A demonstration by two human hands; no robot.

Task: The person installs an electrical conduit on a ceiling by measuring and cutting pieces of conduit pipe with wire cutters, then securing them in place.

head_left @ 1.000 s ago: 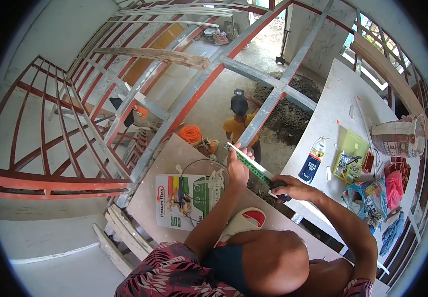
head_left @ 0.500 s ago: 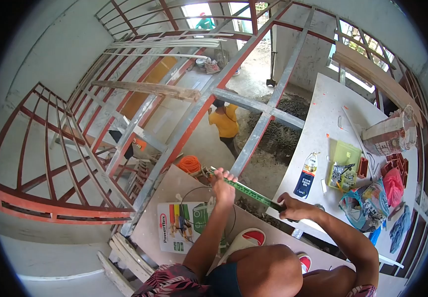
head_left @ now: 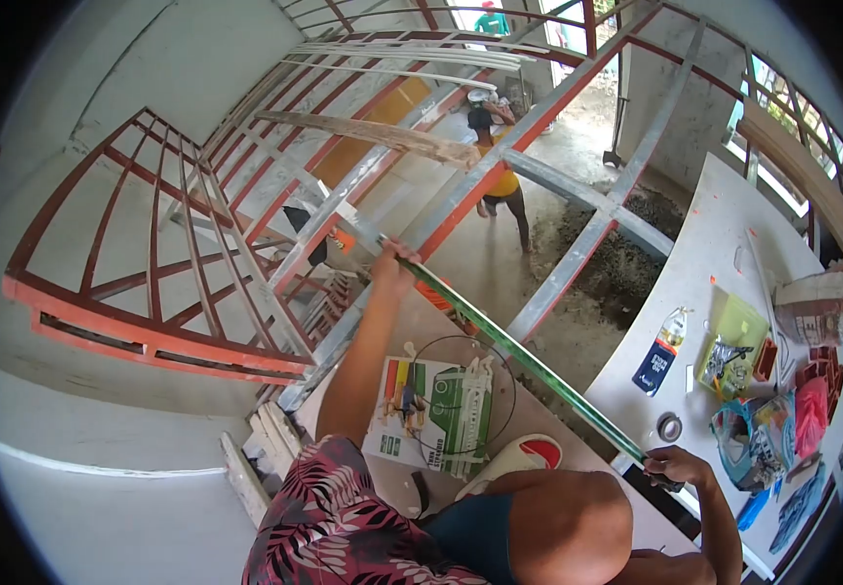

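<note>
A green measuring tape (head_left: pixel 529 363) runs in a long straight slant between my hands, above the board I sit on. The fingers of my left hand (head_left: pixel 394 268) close on its far upper end, close to the red and grey steel frame (head_left: pixel 456 210). At the lower right, my right hand (head_left: pixel 683 468) wraps round a dark piece at the tape's other end, mostly hidden by the fingers. Under the tape lies a Powerflex box (head_left: pixel 446 414) with pliers-like tools and a loop of thin wire on it.
Openings between steel bars drop to the floor below, where a person in yellow (head_left: pixel 507 185) stands. On the white board (head_left: pixel 626 405) at right are a No More Nails pack (head_left: pixel 663 356), a black tape roll (head_left: pixel 670 426), a green tray (head_left: pixel 733 336) and plastic bags (head_left: pixel 758 434).
My hands have moved far apart, the left up and forward, the right down and rightward. Much more tape now shows between them. My view has turned left; the person below has moved.
</note>
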